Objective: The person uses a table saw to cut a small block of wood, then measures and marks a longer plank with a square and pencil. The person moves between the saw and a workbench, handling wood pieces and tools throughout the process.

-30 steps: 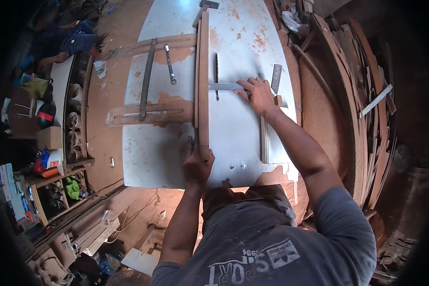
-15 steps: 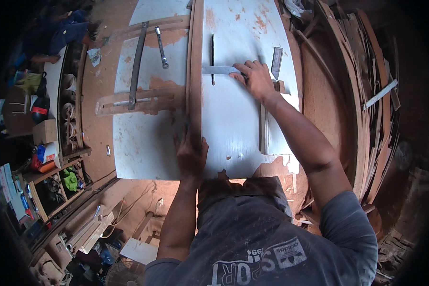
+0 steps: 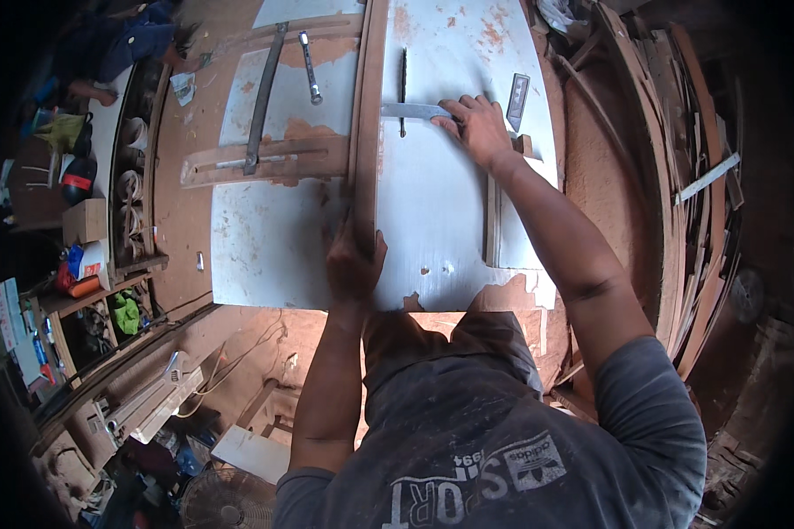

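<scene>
While the right hand (image 3: 478, 130) lies palm down on the white desk (image 3: 441, 212), its fingers (image 3: 451, 111) spread slightly and press flat on the end of a thin metal ruler (image 3: 412, 111); they rest on it rather than close around it. That ruler lies crosswise, its far end meeting a long wooden strip (image 3: 368, 115) that runs lengthwise up the middle of the desk. A dark narrow slot or blade (image 3: 403, 79) crosses the ruler at a right angle. Right forearm extends straight, elbow well off the desk's near edge.

Left hand (image 3: 353, 263) sits at the near end of the wooden strip, fingers (image 3: 337, 231) wrapped up along the strip's sides, thumb on the right of it; grip appears closed on the wood, though the underside is hidden. Left forearm comes up almost vertically from the lower edge.

Just right of the right hand: a small grey rectangular piece (image 3: 517, 100), and a short wooden batten (image 3: 491, 220) lying lengthwise beside the wrist. Left of the strip: a wooden crosspiece (image 3: 273, 160) with a long dark bar (image 3: 263, 97) over it, and a wrench-like tool (image 3: 310, 67), all well apart from both hands. Open white surface lies between the strip and the batten. Desk paint is worn at the near edge (image 3: 468, 300). Stacked timber (image 3: 679, 176) crowds the right side.
</scene>
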Motion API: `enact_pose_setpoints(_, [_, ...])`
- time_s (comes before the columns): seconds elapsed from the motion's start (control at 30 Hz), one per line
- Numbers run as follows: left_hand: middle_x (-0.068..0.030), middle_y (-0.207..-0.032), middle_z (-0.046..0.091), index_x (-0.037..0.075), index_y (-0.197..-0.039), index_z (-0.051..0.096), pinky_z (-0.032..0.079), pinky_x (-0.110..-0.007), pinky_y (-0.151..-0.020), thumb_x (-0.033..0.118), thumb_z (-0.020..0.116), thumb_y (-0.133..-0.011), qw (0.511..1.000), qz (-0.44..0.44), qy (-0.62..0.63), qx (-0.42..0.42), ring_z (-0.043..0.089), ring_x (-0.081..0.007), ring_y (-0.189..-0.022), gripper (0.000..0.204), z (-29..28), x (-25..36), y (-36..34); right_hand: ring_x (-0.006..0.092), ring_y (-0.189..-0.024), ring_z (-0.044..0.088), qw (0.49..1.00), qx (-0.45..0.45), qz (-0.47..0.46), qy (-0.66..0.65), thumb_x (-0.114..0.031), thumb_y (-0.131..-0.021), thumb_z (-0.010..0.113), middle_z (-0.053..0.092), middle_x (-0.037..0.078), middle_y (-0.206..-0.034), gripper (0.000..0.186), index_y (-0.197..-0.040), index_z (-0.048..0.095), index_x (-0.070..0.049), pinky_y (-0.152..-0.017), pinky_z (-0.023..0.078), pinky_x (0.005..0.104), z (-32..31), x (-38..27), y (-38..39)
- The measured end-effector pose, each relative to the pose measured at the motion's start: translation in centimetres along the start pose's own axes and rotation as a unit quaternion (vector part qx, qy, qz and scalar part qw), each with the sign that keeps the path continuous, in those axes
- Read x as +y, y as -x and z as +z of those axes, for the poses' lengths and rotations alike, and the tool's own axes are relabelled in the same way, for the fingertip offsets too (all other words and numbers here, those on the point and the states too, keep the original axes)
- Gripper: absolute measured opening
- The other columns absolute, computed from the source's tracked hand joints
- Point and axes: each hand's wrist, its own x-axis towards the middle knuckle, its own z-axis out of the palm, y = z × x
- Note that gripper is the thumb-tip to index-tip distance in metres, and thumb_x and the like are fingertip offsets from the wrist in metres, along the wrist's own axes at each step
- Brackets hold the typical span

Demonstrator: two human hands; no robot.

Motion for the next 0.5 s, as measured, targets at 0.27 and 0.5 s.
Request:
enact_pose_setpoints(0.27, [-0.0325, -0.135, 0.067, -0.012, -0.140, 0.058, 0.036, -0.056, -0.126, 0.019, 0.076, -0.088, 0.999, 0.034, -0.028, 0.012, 0.066, -0.0452, -0.126, 0.063, 0.0, -0.3, -0.1, 0.0285, -0.119, 0.062, 0.999, -0.040, 0.003, 0.013, -0.055, -0.106, 0.056, 0.072, 0.007, -0.121, 0.046, -0.129, 0.072, -0.019, -0.104, 0.042, 0.0456, -0.1, -0.3, 0.2])
enact_pose_setpoints(0.5, [-0.0311, -0.137, 0.067, -0.012, -0.140, 0.059, 0.037, -0.057, -0.125, 0.018, 0.078, -0.086, 0.997, 0.059, -0.054, 0.009, 0.065, -0.0432, -0.130, 0.064, 0.5, -1.3, 0.1, 0.0302, -0.124, 0.061, 0.996, -0.087, 0.012, 0.015, -0.057, -0.107, 0.054, 0.071, 0.008, -0.126, 0.048, -0.132, 0.069, -0.019, -0.107, 0.040, 0.0485, 0.2, -0.7, 0.2])
